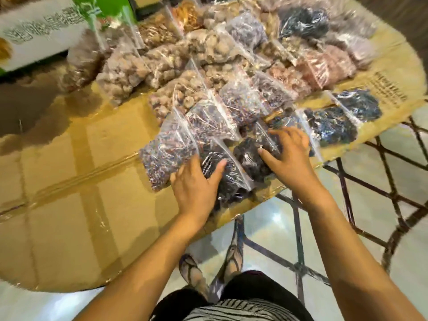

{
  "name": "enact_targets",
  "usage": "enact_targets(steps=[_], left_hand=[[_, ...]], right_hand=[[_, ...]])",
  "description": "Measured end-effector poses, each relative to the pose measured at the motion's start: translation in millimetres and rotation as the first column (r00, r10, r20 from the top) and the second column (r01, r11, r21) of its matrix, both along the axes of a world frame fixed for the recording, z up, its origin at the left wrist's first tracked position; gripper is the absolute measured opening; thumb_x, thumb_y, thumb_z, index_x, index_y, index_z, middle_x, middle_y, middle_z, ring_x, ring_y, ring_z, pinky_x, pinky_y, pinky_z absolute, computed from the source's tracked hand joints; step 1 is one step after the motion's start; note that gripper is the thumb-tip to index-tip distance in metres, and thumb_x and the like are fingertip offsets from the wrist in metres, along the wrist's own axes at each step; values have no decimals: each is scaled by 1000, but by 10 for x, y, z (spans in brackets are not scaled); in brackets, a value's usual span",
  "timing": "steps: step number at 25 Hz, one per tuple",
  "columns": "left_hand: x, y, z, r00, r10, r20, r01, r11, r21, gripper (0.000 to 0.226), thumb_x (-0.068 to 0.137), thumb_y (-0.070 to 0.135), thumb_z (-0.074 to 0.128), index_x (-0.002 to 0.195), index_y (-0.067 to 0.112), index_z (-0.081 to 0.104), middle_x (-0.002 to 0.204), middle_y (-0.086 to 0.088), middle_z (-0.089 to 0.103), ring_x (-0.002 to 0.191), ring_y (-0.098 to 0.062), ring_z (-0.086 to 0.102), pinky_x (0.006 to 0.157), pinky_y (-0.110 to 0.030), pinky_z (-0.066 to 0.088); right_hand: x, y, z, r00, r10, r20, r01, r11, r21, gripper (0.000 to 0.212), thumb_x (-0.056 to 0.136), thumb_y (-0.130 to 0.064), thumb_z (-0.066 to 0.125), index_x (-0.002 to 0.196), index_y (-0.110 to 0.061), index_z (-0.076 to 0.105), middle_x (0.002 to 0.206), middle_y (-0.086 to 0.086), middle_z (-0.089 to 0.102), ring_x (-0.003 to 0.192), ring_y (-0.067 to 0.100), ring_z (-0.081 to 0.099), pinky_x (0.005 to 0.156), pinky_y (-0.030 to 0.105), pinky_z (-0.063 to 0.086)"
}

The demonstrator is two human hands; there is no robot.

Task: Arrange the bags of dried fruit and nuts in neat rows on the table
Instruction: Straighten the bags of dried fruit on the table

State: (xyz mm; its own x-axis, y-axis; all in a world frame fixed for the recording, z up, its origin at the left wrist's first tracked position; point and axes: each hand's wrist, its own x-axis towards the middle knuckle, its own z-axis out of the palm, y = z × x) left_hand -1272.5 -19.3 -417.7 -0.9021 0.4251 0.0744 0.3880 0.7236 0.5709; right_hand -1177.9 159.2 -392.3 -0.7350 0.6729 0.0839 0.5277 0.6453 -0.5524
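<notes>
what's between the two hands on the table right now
In the head view, a clear zip bag of dark dried fruit lies between the left hand and the right hand; both rest on bags.

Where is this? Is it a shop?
Maybe a small stall or packing spot. Many clear bags of dried fruit and nuts lie on a cardboard-covered table, beside a printed carton, above a tiled floor.
</notes>
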Motion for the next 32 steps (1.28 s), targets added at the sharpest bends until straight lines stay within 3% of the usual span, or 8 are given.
enact_targets(steps=[4,7,9,14,18,23,26,32], left_hand=[[108,-105,-33,994,-98,39,93,988,128,84,80,78,34,133,13,43,133,-9,54,124,-27,47,103,-41,36],[199,-306,-155,968,-249,-31,249,968,-3,100,71,85,37,147,23,16,153,-9,27,139,-24,23,115,-42,18],[194,-353,-264,950,-305,-65,297,949,-107,100,71,84,38,148,28,7,154,-12,26,138,-26,20,114,-47,18],[85,-362,-326,889,-384,-250,329,915,-235,95,78,73,43,146,11,21,144,-18,33,129,-33,31,108,-54,32],[94,-367,-159,797,-400,-452,344,917,-204,91,79,77,42,141,12,30,148,-18,23,133,-37,27,111,-49,18],[-366,215,406,904,-249,-348,260,966,-17,86,83,75,32,149,23,12,159,-12,11,145,-29,11,117,-47,9],[-851,618,611,951,-189,-246,204,978,38,91,82,75,35,151,24,6,162,-8,5,148,-27,4,118,-52,6],[-1781,1410,825,977,-187,-103,176,979,-104,113,65,89,35,152,27,-2,162,-8,-4,148,-29,-3,119,-51,2]], right_hand=[[78,-26,15,999,40,23,-39,997,-66,55,89,-40,60,136,-16,44,138,9,44,134,22,23,108,42,26],[115,49,42,989,75,125,-71,997,-34,76,83,-59,57,142,-17,34,144,8,39,136,26,25,111,48,25],[100,104,37,974,86,209,-88,996,2,84,80,-67,52,144,-16,32,147,9,34,137,27,24,111,48,22],[93,143,-26,955,127,266,-156,984,89,88,78,-76,33,142,-16,37,146,11,34,134,30,26,109,47,23],[58,275,-23,942,170,289,-216,967,135,87,77,-78,34,137,-16,41,136,12,42,127,29,32,104,45,28],[-257,578,101,990,115,80,-114,993,-21,76,83,-72,37,128,-13,48,124,10,53,121,27,41,101,43,39],[-528,845,206,999,33,-33,-35,998,-44,65,88,-61,45,129,-11,47,127,10,51,123,28,39,103,44,37],[-995,1538,301,999,1,42,4,991,-132,74,84,-61,53,138,-13,36,139,13,43,129,30,39,106,52,37]])
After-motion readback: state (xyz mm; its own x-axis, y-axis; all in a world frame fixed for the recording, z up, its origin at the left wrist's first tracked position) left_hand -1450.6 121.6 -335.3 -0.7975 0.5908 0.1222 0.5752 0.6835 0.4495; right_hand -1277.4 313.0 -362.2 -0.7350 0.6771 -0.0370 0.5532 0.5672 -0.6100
